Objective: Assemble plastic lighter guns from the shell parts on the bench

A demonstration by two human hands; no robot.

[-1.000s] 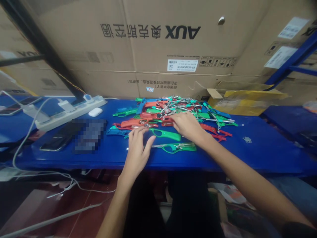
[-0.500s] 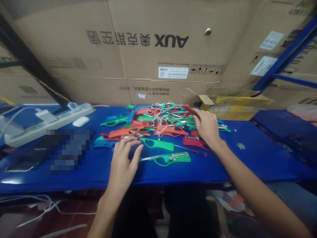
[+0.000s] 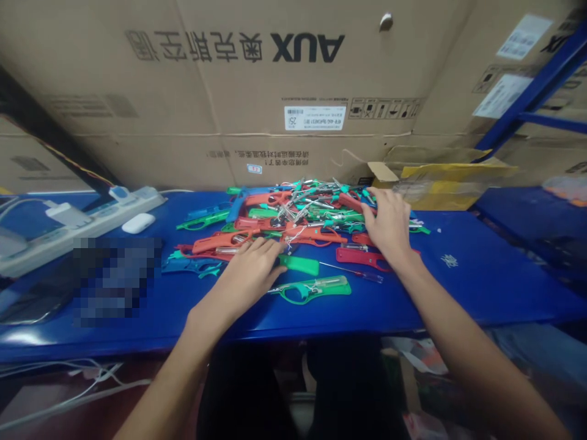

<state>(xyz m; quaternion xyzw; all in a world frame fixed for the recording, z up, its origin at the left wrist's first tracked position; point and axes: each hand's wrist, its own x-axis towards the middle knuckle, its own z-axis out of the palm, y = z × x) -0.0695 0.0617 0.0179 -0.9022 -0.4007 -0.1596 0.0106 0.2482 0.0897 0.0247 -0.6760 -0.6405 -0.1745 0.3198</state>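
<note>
A heap of red, green and blue plastic handle shells [image 3: 302, 214] mixed with small metal parts lies on the blue table [image 3: 458, 287]. My left hand [image 3: 250, 272] rests flat with its fingers stretched out, the fingertips on a loose green shell [image 3: 300, 264] at the heap's near edge. In front of it lies another green shell with metal parts in it [image 3: 318, 287]. My right hand [image 3: 389, 223] lies spread on the right side of the heap, its fingertips by a red shell [image 3: 351, 201]. A red shell [image 3: 360, 256] lies just below that hand.
A white power strip [image 3: 82, 217] with plugs and cables and a small white oval object [image 3: 137, 223] sit at the left, beside a blurred patch [image 3: 114, 275]. A yellow-lined open carton [image 3: 444, 183] stands at the back right. Large cardboard boxes [image 3: 275, 91] wall the back; blue shelf frame [image 3: 527, 98] right.
My left hand slid forward onto the green shell at the heap's edge. My right hand moved from the heap's middle to its right side and now lies spread there.
</note>
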